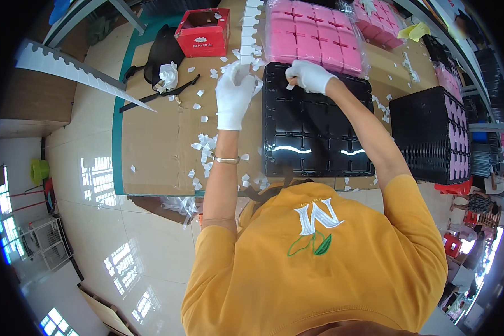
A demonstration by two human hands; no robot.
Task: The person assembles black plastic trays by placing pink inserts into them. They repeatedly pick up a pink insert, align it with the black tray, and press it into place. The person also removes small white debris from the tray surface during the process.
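Observation:
My left hand (235,98), in a white glove, is raised over the cardboard-covered table with its fingers curled. Its fingertips are by the lower end of a white notched strip (248,39); whether anything is in them is hidden. My right hand (312,77), gloved with some fingertips bare, pinches a small white tab (290,87). It is over the upper part of a black moulded plastic tray (319,126), which lies flat in front of me. Just beyond the tray sit pink blocks (311,33) in clear plastic wrap.
Small white scraps (206,144) litter the cardboard (151,151). A red open box (203,33) and a black bag (165,53) stand at the far left. On the right rises a stack of black trays (423,134) with pink pieces. Metal frame bars (78,70) project at the upper left.

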